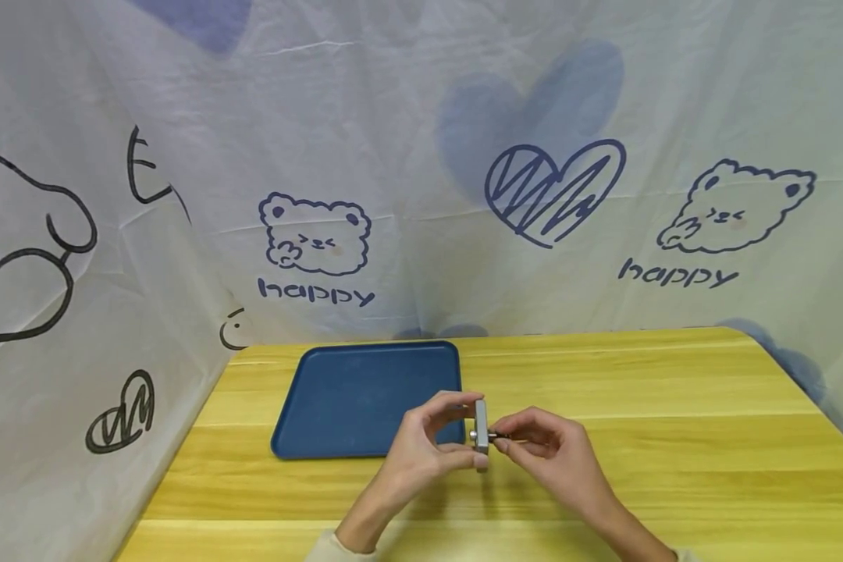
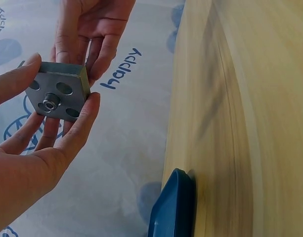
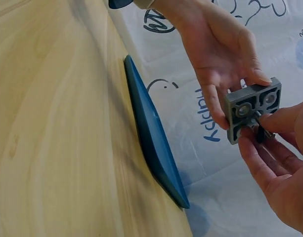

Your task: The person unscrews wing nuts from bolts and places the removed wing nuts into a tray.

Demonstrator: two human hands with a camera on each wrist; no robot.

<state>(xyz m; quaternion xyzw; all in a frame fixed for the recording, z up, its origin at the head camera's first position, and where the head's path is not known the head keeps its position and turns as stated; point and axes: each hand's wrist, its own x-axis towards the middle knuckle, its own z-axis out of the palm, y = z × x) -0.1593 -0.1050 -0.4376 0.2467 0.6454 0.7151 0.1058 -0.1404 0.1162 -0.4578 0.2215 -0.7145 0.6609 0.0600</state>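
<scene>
Grey shows between the fingers: a square plate (image 1: 481,417), held on edge above the table (image 1: 660,406). The left hand (image 1: 421,446) grips it by its rims, thumb on the near edge and fingers on the far one, with a gap between palm and plate. The right hand (image 1: 560,457) pinches a thin pin (image 1: 495,435) between thumb and fingertips; the pin stands out from the face turned toward that hand, and part of it is hidden by the fingers. On the opposite face a round stud (image 2: 51,101) pokes out, with holes (image 2: 64,88) around it near the corners. The right wrist view shows the pin's side of the plate, dark and recessed, with pale round rings (image 3: 244,109).

Behind the left hand lies a blue tray (image 1: 351,406), flat on the table, its near right corner partly covered by the fingers in the head view. Yellowish wood grain runs across the tabletop. Pale sleeves (image 1: 339,549) end at the wrists. Beyond the table hangs white cloth (image 1: 421,140), printed with hearts (image 1: 555,191), bears (image 1: 314,242) and the word "happy".
</scene>
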